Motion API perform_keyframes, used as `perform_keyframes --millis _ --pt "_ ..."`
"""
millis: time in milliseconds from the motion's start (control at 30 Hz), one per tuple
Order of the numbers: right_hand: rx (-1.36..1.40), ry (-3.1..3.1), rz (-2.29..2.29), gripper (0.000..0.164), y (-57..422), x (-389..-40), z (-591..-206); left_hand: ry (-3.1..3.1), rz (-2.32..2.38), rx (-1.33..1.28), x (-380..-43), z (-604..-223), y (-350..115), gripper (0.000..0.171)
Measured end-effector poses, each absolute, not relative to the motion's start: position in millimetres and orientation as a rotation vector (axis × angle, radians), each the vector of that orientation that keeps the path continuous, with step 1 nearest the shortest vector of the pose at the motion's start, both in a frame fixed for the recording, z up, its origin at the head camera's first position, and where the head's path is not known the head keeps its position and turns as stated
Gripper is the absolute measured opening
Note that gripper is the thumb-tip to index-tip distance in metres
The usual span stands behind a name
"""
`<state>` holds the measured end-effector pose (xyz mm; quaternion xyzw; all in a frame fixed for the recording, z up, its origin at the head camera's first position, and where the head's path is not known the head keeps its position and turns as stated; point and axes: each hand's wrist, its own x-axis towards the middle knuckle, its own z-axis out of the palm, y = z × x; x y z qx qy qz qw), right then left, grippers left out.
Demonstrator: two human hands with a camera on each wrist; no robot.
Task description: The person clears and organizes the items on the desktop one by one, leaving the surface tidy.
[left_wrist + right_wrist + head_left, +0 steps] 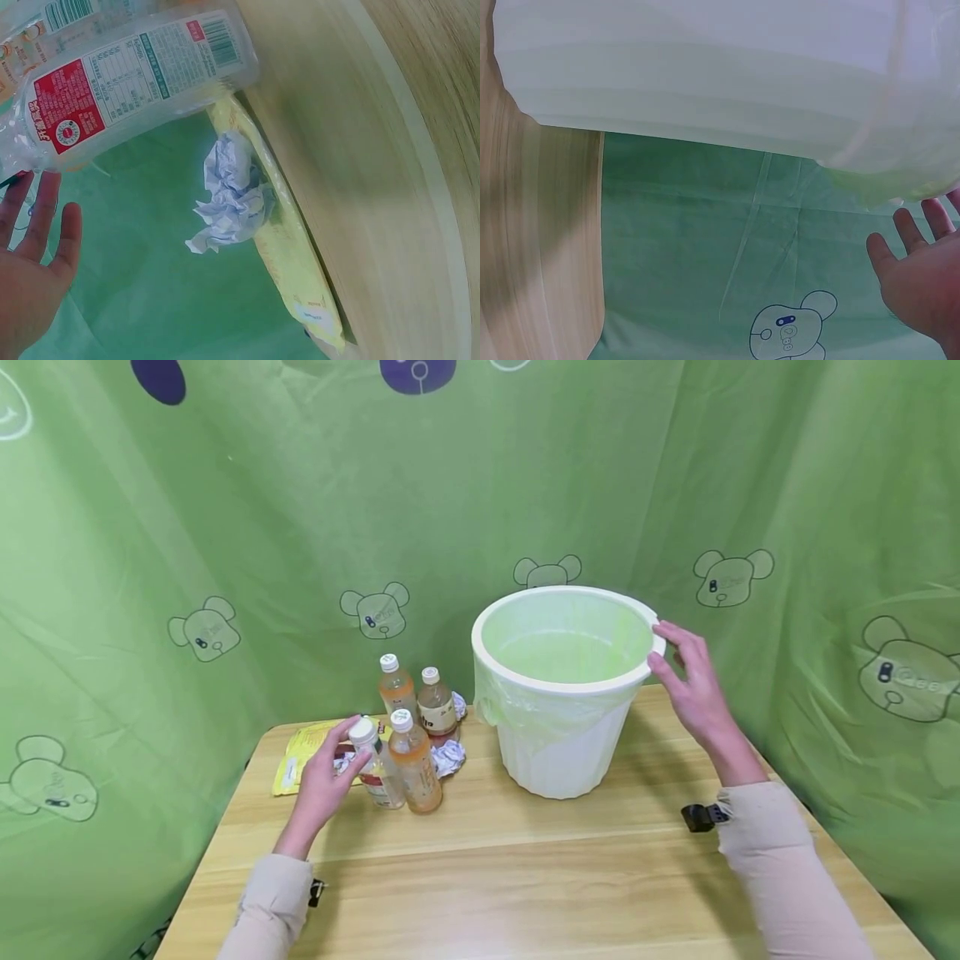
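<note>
On the left of the table, a clear plastic bottle [381, 777] with a white cap and red-and-white label stands upright. My left hand [322, 777] is at its neck, thumb and forefinger spread on either side; the other fingers [46, 217] look fairly straight in the left wrist view. Close beside it are an orange-tinted bottle [416, 768], another orange-tinted bottle [397, 685] and a brownish bottle [437, 706]. My right hand [697, 693] touches the right rim of a white trash bin [562, 752] lined with a thin greenish bag, its fingers [911, 232] loosely extended.
A yellow packet [300, 756] lies behind the left hand, with crumpled paper [232, 191] on it. More crumpled paper [448, 758] lies by the bottles. Green curtain [450, 485] surrounds the wooden table [480, 877] at the back and sides.
</note>
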<state>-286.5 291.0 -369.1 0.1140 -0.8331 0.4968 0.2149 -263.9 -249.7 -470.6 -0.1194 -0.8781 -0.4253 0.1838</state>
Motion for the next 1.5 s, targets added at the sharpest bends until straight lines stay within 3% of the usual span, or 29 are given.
perform_keyframes --millis 1000,1500 --pt "0.355 -2.231 1.398 0.055 289.1 -289.1 -376.6 -2.454 -1.324 -0.369 -266.5 -471.9 -249.5 0.06" --pt "0.362 -2.225 1.4 0.054 288.5 -290.4 -377.2 -2.386 -1.288 -0.342 -258.8 -440.8 -258.5 0.063"
